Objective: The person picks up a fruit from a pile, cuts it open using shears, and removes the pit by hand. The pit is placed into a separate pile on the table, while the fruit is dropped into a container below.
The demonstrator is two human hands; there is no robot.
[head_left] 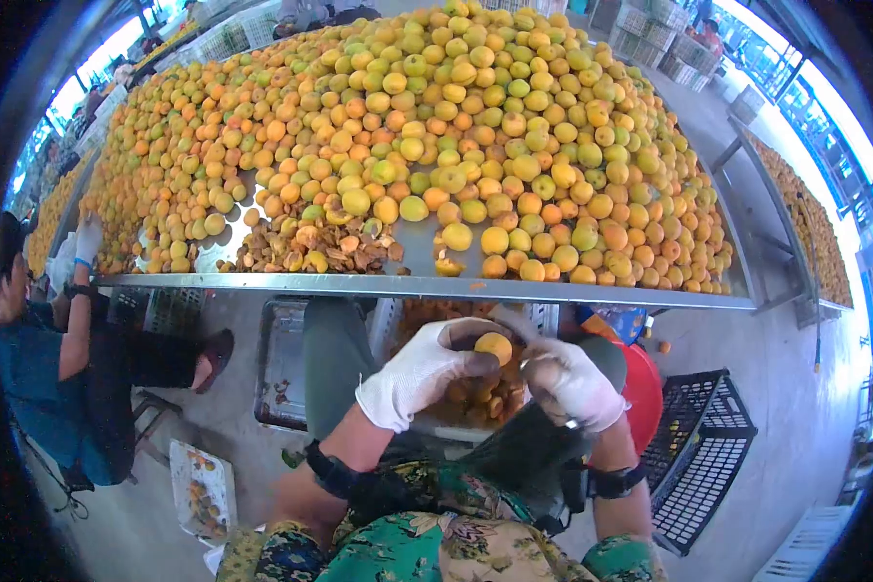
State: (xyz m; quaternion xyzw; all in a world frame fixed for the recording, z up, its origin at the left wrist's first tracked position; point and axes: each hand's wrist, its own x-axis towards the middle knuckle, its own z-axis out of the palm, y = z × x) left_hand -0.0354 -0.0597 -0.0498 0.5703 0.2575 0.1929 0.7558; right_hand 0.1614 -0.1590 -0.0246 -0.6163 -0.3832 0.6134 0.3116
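Observation:
Both my hands wear white gloves with dark, stained fingers, low in front of the metal table's edge. My left hand (429,371) is wrapped round a yellow-orange fruit (494,348). Just right of it, my right hand (574,381) has its fingers bent together; what they hold is too blurred to make out. Beneath the hands, a container of orange fruit pieces (485,400) sits between my knees. A large heap of yellow and orange fruit (436,126) covers much of the table (436,286), with a pile of brownish scraps (310,247) near its front edge.
A co-worker (44,359) sits at the left, one gloved hand at the fruit. On the floor are a metal tray (283,412), a white tray with fruit (204,492) and black crates (698,456). A red basin (642,393) is beside my right knee. Another fruit table stands right.

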